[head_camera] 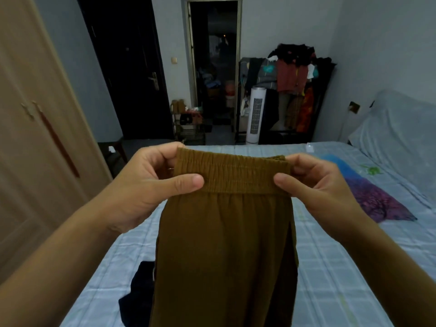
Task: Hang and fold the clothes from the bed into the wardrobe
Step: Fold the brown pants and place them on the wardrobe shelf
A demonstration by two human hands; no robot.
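Space straight ahead blocked by brown trousers [226, 244], held up at waistband. Bed [330, 267] surface right of trousers left open up to purple garment [375, 199]. Dark garment [139, 296] lain at lower left. Left side closed off by wardrobe doors [35, 138].

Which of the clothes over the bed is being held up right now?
The mustard-brown trousers, pinched at the waistband; the purple garment and black garment lie flat.

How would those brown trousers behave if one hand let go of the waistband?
Probably floppy: the brown trousers hang limp below the waistband pinched by the left hand and right hand. The released corner would likely droop. The gathered elastic probably aids grip.
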